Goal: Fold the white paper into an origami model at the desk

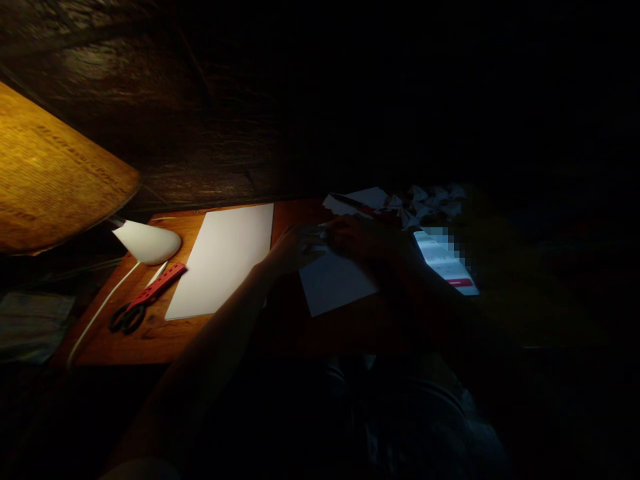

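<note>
My left hand point(295, 250) and my right hand point(367, 240) meet over the upper edge of a white sheet of paper point(337, 281), which lies tilted on the wooden desk point(125, 337). Their fingers touch the paper, but the dim light hides the grip. Left of my hands lies a larger white sheet point(220, 260). Beyond it are red-handled scissors point(130, 315) and a red ruler point(159, 285). A lit smartphone point(444, 264) lies just past my right hand.
A white desk lamp point(147, 241) with a white cable point(100, 313) stands at the left, under a large tan shade point(55, 170). Crumpled paper point(430, 203) lies at the far edge. Much of the right side is too dark to make out.
</note>
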Demonstrator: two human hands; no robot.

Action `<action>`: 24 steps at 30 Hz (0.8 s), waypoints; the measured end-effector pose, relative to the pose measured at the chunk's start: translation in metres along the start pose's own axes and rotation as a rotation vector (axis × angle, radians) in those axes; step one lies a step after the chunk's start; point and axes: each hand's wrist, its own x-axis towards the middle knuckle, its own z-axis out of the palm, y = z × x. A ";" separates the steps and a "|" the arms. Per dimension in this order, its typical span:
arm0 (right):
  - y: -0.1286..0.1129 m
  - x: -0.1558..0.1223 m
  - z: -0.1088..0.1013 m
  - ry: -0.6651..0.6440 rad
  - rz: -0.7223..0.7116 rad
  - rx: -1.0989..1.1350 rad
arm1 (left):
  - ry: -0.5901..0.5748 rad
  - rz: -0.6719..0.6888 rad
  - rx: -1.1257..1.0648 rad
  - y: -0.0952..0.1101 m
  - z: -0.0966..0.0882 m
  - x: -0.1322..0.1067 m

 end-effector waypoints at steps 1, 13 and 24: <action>0.000 0.000 0.000 0.003 0.003 0.008 | -0.002 0.002 -0.005 0.000 -0.001 0.000; 0.002 0.002 0.008 0.076 -0.004 0.031 | 0.015 0.016 -0.056 0.000 -0.001 0.000; 0.002 0.004 0.001 0.067 -0.040 0.175 | 0.001 0.006 -0.048 0.001 -0.003 -0.001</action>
